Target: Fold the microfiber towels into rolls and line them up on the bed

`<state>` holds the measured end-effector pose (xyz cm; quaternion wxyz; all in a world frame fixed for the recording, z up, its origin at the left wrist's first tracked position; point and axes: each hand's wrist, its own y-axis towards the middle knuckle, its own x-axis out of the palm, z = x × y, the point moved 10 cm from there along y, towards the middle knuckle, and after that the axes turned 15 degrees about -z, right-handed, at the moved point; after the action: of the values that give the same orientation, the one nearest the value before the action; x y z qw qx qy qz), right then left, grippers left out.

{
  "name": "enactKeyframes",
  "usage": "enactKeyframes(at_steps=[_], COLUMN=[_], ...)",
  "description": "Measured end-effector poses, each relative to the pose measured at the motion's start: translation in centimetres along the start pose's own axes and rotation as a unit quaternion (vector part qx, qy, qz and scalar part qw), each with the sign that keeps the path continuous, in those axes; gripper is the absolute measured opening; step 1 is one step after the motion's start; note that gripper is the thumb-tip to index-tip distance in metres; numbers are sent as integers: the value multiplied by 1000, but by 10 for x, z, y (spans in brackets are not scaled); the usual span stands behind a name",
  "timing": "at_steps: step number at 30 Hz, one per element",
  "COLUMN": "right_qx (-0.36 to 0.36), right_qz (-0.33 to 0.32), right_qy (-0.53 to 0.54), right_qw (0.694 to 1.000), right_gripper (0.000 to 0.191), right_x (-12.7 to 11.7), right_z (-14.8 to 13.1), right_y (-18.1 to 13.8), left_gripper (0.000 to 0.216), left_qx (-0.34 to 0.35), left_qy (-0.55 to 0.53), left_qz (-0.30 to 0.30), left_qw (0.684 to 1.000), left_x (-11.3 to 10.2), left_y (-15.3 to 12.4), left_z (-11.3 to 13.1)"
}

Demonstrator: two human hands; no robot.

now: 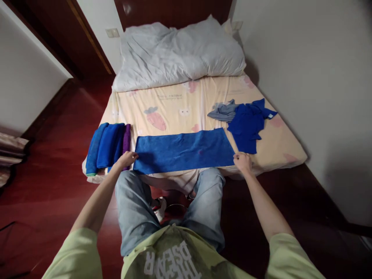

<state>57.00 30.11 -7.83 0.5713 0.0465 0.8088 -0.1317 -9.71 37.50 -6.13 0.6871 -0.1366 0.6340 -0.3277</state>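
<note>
A blue towel (183,151) lies spread flat along the front edge of the bed, its long side running left to right. My left hand (128,158) pinches its left end near the front corner. At the opposite end, my right hand (243,161) has its fingers closed on the right front corner. Just left of my left hand sit several folded or rolled towels (108,147) in blue, with a purple towel (127,137) at their right side. Beyond my right hand is a crumpled bright blue cloth (247,124), partly against a crumpled grey cloth (223,111).
The bed has a yellow patterned sheet (174,110) with carrots and rabbits. A bulky pale quilt (180,54) lies across its head end. Walls stand at both sides, and a dark red floor (58,155) surrounds the bed. My legs in jeans (135,205) are at its front edge.
</note>
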Motion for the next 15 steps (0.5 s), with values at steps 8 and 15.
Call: enactKeyframes(at_steps=[8, 15], right_qx=[3, 15], right_qz=[-15, -3], right_qy=[100, 156], right_qw=[995, 988], right_gripper=[47, 48], right_x=[4, 16], right_z=[-21, -27], right_y=[95, 180], left_gripper=[45, 50], left_qx=[-48, -61], left_qy=[-58, -76], left_qz=[112, 121], left_qw=[991, 988], left_x=[-51, -65], left_y=[68, 124], left_z=[-35, -49])
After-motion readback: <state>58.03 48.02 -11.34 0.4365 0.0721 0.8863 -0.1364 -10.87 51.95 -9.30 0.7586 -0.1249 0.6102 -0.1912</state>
